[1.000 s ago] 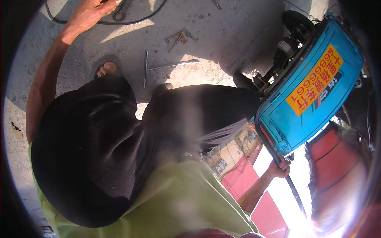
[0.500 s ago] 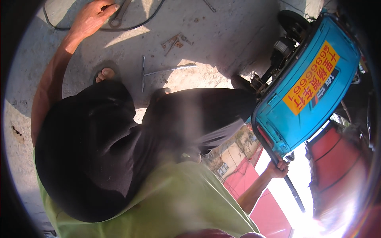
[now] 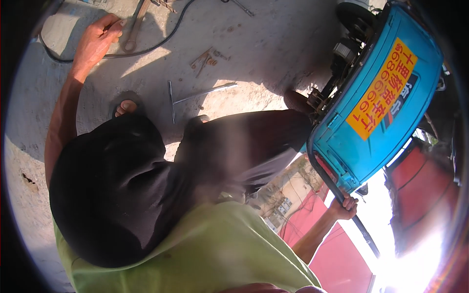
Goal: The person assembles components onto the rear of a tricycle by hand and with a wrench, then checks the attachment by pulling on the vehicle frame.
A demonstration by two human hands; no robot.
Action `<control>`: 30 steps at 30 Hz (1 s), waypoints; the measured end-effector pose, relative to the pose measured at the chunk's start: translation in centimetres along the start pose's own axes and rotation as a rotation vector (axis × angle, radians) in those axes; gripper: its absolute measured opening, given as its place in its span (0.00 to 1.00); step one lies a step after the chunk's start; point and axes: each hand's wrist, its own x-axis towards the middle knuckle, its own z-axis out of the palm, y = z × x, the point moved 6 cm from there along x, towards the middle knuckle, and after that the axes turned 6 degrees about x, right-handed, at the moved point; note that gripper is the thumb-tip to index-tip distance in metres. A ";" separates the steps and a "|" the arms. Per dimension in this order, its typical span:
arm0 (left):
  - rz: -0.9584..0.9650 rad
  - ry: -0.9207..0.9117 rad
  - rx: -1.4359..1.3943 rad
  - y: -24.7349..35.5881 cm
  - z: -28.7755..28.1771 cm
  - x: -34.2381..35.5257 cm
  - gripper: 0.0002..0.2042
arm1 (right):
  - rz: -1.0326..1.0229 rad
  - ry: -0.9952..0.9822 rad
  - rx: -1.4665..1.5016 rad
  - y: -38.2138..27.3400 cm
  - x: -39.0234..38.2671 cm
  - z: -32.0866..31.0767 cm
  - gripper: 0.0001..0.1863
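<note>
My right hand [image 3: 345, 207] is wrapped round a dark curved bar [image 3: 326, 177] beside the blue tailgate [image 3: 356, 146] of a small vehicle. My left hand [image 3: 99, 41] is low over the ground at the upper left, its fingers curled toward the thumb. Whatever lies in those fingers, if anything, I cannot make out. Close to its fingertips lies a rusty ring-ended wrench [image 3: 134, 30]. A black cable [image 3: 162, 48] runs along the ground past that hand. Nearer my feet is a metal T-handle wrench [image 3: 172, 103].
Rusty bolts [image 3: 204, 60] lie beyond the T-handle wrench. A thin metal rod [image 3: 241, 7] and a twisted drill bit [image 3: 165, 5] are at the top. The vehicle's wheel [image 3: 355, 19] and dark underside stand at right. My bent knees fill the middle.
My view has shifted slightly, so the ground tools appear a little displaced. My left hand stays near the wrench, its fingers curled. My right hand keeps its grip on the bar.
</note>
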 end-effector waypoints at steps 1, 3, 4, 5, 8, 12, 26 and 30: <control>-0.012 -0.005 -0.070 0.3 0.1 0.2 0.12 | 0.015 -0.059 0.003 -0.4 0.0 -0.3 0.05; -0.053 -0.017 -0.083 0.6 -0.2 0.4 0.13 | 0.031 -0.086 0.033 0.4 -0.4 0.3 0.06; -0.109 -0.027 -0.109 0.5 -0.3 0.5 0.14 | 0.052 -0.124 0.048 0.9 -0.7 1.0 0.08; -0.116 -0.024 -0.141 0.6 -0.7 0.2 0.14 | 0.008 -0.046 0.015 1.5 -0.9 1.3 0.09; -0.124 -0.034 -0.119 1.5 -1.2 0.4 0.15 | 0.071 -0.076 0.177 2.2 -1.0 1.6 0.06; -0.122 -0.132 -0.033 1.5 -0.4 0.8 0.15 | -0.020 -0.097 0.142 2.2 -1.2 3.1 0.08; -0.330 -0.278 -0.091 0.9 -1.5 0.7 0.14 | -0.106 -0.171 0.249 2.0 -1.1 2.4 0.12; -0.395 -0.211 -0.130 1.6 -3.9 0.2 0.12 | -0.135 -0.224 0.242 2.0 -0.9 2.6 0.13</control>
